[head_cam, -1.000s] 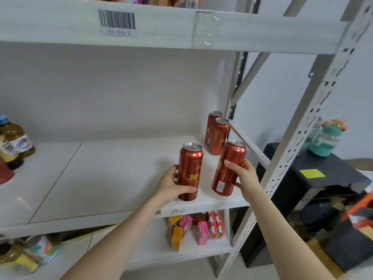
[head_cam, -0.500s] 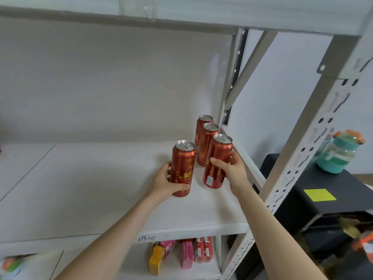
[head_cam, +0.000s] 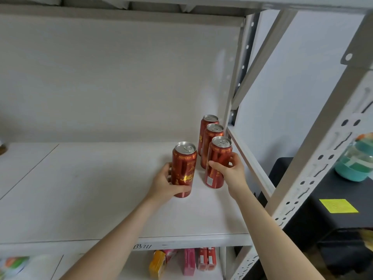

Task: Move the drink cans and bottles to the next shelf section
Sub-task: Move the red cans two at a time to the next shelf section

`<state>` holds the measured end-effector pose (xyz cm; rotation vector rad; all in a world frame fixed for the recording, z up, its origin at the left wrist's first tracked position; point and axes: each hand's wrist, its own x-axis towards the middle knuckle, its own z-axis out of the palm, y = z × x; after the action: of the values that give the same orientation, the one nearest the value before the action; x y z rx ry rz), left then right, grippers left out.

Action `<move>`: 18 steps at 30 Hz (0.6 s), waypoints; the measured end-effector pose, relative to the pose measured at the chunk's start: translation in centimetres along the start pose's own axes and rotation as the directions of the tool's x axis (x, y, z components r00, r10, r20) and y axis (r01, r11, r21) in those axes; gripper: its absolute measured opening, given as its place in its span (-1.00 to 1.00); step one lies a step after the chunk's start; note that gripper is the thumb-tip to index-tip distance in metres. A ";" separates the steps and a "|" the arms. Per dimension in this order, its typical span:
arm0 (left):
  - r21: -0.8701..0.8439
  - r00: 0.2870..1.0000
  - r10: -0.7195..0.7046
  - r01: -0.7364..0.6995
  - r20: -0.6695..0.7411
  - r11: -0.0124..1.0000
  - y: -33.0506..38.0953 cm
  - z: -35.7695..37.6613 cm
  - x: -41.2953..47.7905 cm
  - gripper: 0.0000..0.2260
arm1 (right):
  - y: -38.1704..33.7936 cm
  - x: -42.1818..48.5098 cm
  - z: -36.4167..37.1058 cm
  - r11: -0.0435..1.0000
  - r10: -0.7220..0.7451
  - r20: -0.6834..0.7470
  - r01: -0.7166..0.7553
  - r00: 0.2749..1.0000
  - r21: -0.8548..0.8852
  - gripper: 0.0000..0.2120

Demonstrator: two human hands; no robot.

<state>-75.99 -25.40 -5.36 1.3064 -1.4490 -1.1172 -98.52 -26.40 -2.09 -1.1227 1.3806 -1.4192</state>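
Several red beer cans stand at the right end of a white shelf board (head_cam: 101,199). My left hand (head_cam: 163,183) is wrapped around the left can (head_cam: 184,166), which stands upright on the board. My right hand (head_cam: 230,170) grips the front-right can (head_cam: 217,158), upright and touching or just above the board. Directly behind it two more red cans (head_cam: 212,136) stand in a row toward the back wall, beside the rear upright post (head_cam: 238,77).
A perforated grey front post (head_cam: 323,148) and a diagonal brace (head_cam: 262,51) frame the shelf's right side. Small colourful boxes (head_cam: 189,261) sit on the shelf below. To the right, a black box (head_cam: 333,219) carries a teal bottle (head_cam: 357,162).
Both hands have carried their cans deeper onto the shelf toward the two rear cans. The right can went from tilted to upright, and the view shifted right.
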 end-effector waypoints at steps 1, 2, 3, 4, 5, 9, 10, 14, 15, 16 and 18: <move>-0.004 1.000 0.001 -0.001 0.001 1.000 0.0 0.0 0.0 -0.34 | 0.1 0.1 0.0 1.000 0.000 -0.001 0.000 1.000 0.000 -0.42; -0.006 1.000 0.000 0.000 0.001 1.000 0.0 0.0 0.0 -0.34 | 0.1 0.2 0.1 1.000 -0.001 -0.001 0.001 1.000 0.001 -0.42; -0.006 1.000 -0.002 0.002 0.002 1.000 -0.1 -0.1 0.0 -0.34 | 0.1 0.3 0.2 1.000 0.000 -0.003 0.000 1.000 0.003 -0.42; -0.008 1.000 -0.002 0.002 0.004 1.000 -0.1 -0.1 -0.1 -0.34 | 0.1 0.4 0.2 1.000 0.000 -0.003 0.000 1.000 0.006 -0.41; -0.012 1.000 -0.001 0.001 0.006 1.000 -0.1 -0.1 -0.1 -0.34 | 0.2 0.6 0.2 1.000 0.001 -0.002 -0.001 1.000 0.008 -0.40; -0.022 1.000 0.008 -0.008 0.016 1.000 -0.3 -0.2 -0.2 -0.31 | 0.4 1.0 0.5 1.000 0.004 -0.002 -0.004 1.000 0.004 -0.40; -0.025 1.000 0.009 -0.009 0.017 1.000 -0.3 -0.2 -0.2 -0.31 | 0.5 1.1 0.5 1.000 0.000 -0.002 0.000 1.000 0.002 -0.40; -0.017 0.999 0.005 -0.004 0.036 1.000 -0.4 -0.6 -0.4 -0.26 | 0.7 1.2 0.6 1.000 -0.003 -0.012 0.003 1.000 -0.023 -0.32; -0.012 0.999 0.000 0.000 0.043 1.000 -0.5 -0.8 -0.4 -0.25 | 0.8 1.1 0.6 1.000 -0.001 -0.017 0.001 1.000 -0.028 -0.29; -0.007 0.999 -0.002 0.003 0.052 1.000 -0.7 -1.0 -0.5 -0.26 | 0.9 0.9 0.5 0.999 0.000 -0.022 0.000 1.000 -0.033 -0.26; 0.005 0.998 0.000 0.000 0.066 1.000 -0.9 -1.4 -0.7 -0.28 | 1.2 0.4 0.2 1.000 0.007 -0.050 -0.009 0.999 -0.030 -0.22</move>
<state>-74.33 -24.85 -5.96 1.2835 -1.5014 -1.1670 -98.48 -26.84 -3.32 -1.1067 1.4446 -1.4335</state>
